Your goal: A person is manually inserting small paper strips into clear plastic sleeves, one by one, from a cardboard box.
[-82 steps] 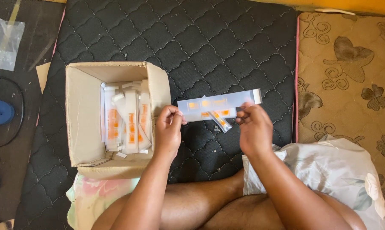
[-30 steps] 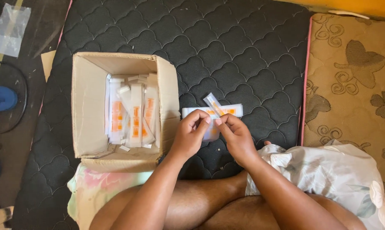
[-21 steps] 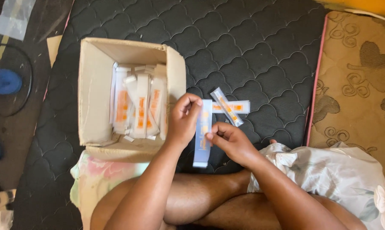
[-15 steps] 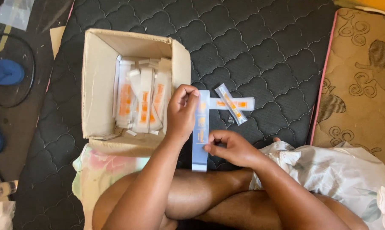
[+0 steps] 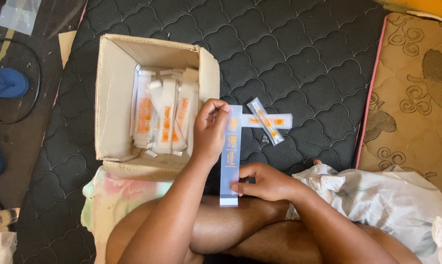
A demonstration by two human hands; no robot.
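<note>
Hands are both gripping one long, flat blue carton (image 5: 231, 155), standing lengthwise over your lap: your left hand (image 5: 209, 131) is pinching its far end between curled fingers, and your right hand (image 5: 265, 182) is closing around its near end from the right. You are sitting cross-legged on a dark quilted mattress (image 5: 299, 54). Just beyond the carton, a white strip with orange marks (image 5: 267, 121) is lying on the mattress with a small clear-wrapped stick (image 5: 265, 121) resting slantwise across it. To the left, an open cardboard box (image 5: 116, 102) is holding a pile of white and orange packets (image 5: 165, 115). Crumpled white cloth (image 5: 377, 200) is lying near your right arm.
</note>
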